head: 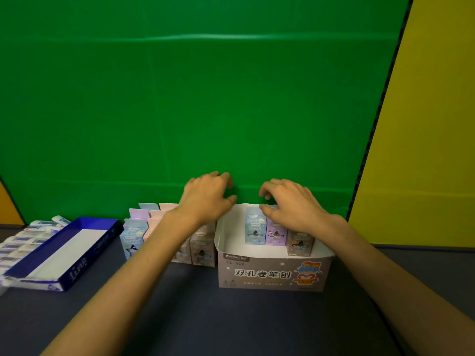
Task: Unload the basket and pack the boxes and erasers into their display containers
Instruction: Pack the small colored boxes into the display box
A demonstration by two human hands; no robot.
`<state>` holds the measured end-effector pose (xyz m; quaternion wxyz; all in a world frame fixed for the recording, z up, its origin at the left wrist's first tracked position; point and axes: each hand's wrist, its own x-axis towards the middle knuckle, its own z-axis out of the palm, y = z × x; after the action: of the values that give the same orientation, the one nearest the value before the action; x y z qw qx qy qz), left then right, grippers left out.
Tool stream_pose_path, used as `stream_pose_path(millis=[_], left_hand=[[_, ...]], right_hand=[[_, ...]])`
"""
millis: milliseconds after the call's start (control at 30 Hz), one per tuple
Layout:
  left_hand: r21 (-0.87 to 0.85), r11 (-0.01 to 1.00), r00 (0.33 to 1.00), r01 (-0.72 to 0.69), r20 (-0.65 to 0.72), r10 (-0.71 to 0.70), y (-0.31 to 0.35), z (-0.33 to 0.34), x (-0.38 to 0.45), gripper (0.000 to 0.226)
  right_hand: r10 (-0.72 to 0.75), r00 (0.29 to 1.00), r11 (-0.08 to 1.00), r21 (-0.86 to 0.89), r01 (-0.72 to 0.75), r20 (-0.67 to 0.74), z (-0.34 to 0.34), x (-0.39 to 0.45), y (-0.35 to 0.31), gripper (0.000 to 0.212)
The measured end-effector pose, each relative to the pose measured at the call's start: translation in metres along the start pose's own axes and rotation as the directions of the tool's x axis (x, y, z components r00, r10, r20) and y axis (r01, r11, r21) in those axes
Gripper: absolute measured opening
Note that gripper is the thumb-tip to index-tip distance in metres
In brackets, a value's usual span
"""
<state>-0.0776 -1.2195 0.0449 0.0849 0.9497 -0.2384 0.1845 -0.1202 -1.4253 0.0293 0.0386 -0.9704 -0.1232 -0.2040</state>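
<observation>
A: Where's everything against the grey display box [272,274]?
B: It's on the dark counter [231,319]; blue tray [64,255] and erasers [23,242] far left; loose small boxes [133,240] just left; three stand inside.
A: Hands?
B: Left hand [205,196] hovers above its back-left corner, fingers loosely curled, empty; right hand [290,204] fingers rest on the purple box [275,235].

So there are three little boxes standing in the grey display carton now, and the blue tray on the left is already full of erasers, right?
Not quite. The head view shows the blue tray empty, its white floor bare; the erasers lie on the table to its left. The rest holds: three little boxes stand in the grey display carton.
</observation>
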Motion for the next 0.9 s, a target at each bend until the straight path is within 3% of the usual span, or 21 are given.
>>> stream_pose_path(millis=[167, 333, 567, 900], left_hand=[[-0.01, 0.995, 0.991, 0.097, 0.099, -0.096, -0.06, -0.02, -0.018, 0.042], [0.073, 0.997, 0.961, -0.002, 0.278, -0.018, -0.09, -0.009, -0.043, 0.058], [0.19, 0.971, 0.968, -0.143, 0.232, 0.097, -0.102, 0.022, -0.061, 0.078], [0.093, 0.98, 0.965, -0.177, 0.213, 0.154, -0.112, 0.021, -0.073, 0.058]], right_hand=[[-0.035, 0.999, 0.994, 0.104, 0.036, -0.017, -0.002, 0.014, -0.037, 0.028], [-0.067, 0.998, 0.992, 0.105, 0.067, -0.003, 0.003, 0.032, -0.071, 0.032], [-0.099, 0.987, 0.994, -0.032, 0.104, 0.125, 0.017, 0.045, -0.104, 0.043], [-0.083, 0.952, 0.977, -0.164, 0.136, 0.295, 0.032, 0.041, -0.133, 0.051]])
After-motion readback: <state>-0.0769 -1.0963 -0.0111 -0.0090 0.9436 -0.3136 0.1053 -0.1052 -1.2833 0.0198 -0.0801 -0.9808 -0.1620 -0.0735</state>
